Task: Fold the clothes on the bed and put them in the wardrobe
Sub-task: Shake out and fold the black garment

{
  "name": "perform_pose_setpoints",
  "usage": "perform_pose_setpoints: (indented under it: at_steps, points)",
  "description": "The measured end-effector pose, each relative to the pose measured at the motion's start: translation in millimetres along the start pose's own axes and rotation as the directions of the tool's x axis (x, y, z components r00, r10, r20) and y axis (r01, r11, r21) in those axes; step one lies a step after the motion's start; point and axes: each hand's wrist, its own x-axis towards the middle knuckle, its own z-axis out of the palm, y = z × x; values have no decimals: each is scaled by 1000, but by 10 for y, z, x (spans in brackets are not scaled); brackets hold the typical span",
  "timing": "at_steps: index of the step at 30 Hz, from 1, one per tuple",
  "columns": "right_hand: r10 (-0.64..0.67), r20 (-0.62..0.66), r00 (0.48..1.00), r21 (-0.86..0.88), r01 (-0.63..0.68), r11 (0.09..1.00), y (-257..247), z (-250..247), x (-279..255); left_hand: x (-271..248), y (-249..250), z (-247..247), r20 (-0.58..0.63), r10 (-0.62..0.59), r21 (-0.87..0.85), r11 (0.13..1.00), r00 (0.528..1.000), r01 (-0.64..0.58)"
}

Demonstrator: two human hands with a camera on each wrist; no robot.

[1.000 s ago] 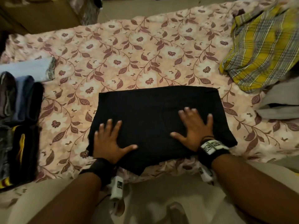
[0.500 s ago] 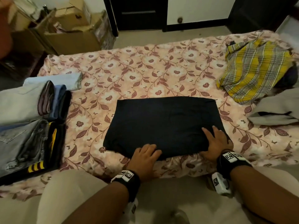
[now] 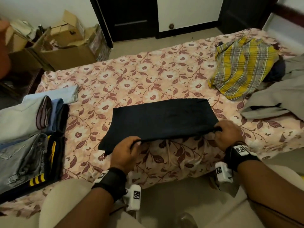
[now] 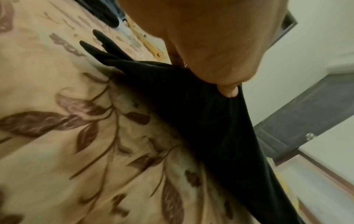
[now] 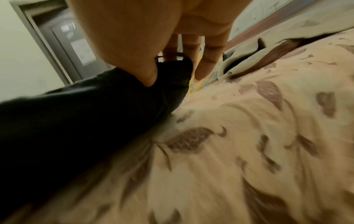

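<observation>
Lying folded on the floral bedsheet [image 3: 148, 76], the black garment [image 3: 161, 117] has its near edge lifted, pinched by the left hand [image 3: 125, 150] and right hand [image 3: 227, 134]. Folded clothes [image 3: 31, 129] sit left; a yellow plaid shirt [image 3: 241, 66] lies far right.

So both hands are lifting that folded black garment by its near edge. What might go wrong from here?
The left hand and right hand pinch only the near edge of the black garment, so its layers may slide apart and undo the fold. Its far edge is on the floral bedsheet and may drag. Swinging left, it could knock the folded pile.
</observation>
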Motion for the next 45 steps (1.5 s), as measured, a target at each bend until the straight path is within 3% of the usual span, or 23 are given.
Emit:
perform_pose_setpoints:
  at_steps: [3,6,9,10,12,15,18,20,22,24,26,28,31,34,35,37,38,39,40,41,42,43,45]
  points:
    - [-162,-171,972,179,193,965,-229,-418,13,103,244,-452,-180,85,-37,995,980,-93]
    - [-272,-319,908,260,359,896,-486,-995,-39,286,529,-1029,-299,230,90,973,926,-212]
    - [-263,-400,878,350,411,842,-732,-1398,-92,624,801,-1588,-235,373,278,911,897,-306]
    - [-251,-378,891,362,391,846,-779,-1474,-53,776,872,-1707,-180,386,316,894,905,-319]
    - [-237,-199,951,327,292,899,-797,-1554,118,1140,956,-1798,-45,392,398,851,919,-343]
    - [-142,144,979,253,103,962,-704,-1480,551,1777,898,-1546,215,299,524,768,930,-368]
    - [18,148,989,260,-56,964,-558,-960,907,2236,661,-1054,346,-34,684,693,937,-227]
    - [174,108,979,207,-194,959,-391,-533,1013,2229,527,-727,284,-105,652,750,953,-112]
    - [248,148,957,47,-258,965,-303,-241,984,1949,444,-393,238,-82,431,902,968,-29]
    - [194,168,967,-31,-191,981,-378,-36,846,1463,324,-72,289,9,278,956,957,-92]
    - [30,168,985,-69,-19,997,-630,168,651,1028,155,220,417,34,341,920,908,-192]
    - [-113,305,946,-145,163,976,-932,497,402,769,-135,479,523,-44,468,850,851,-243]
    - [-109,533,839,-253,280,926,-1036,983,34,650,-549,639,529,-233,536,837,816,-108]
    - [-75,536,841,-329,290,899,-726,1069,-90,701,-968,458,449,-394,576,814,802,77]
    - [-55,529,847,-358,282,890,-643,1032,-84,727,-1093,334,383,-467,570,798,797,194]
    - [22,530,848,-416,237,878,-588,956,-59,793,-1274,115,237,-644,507,721,727,473]
    - [58,533,844,-434,214,875,-634,935,-46,836,-1317,64,190,-707,483,672,681,562]
    - [87,539,838,-440,191,878,-720,919,-33,878,-1295,55,137,-729,484,640,670,597]
    - [99,543,834,-427,172,888,-841,918,-15,926,-1200,78,76,-693,501,648,717,574]
    - [83,537,839,-395,163,904,-989,923,30,1000,-1059,138,28,-580,512,707,814,487]
    - [36,518,855,-348,172,922,-1139,937,99,1100,-889,227,34,-415,519,785,909,338]
    - [-35,489,872,-301,206,931,-1285,961,187,1199,-722,347,98,-233,512,845,968,151]
    - [-169,451,876,-238,300,924,-1523,1070,384,1367,-428,590,314,-10,453,880,949,-140]
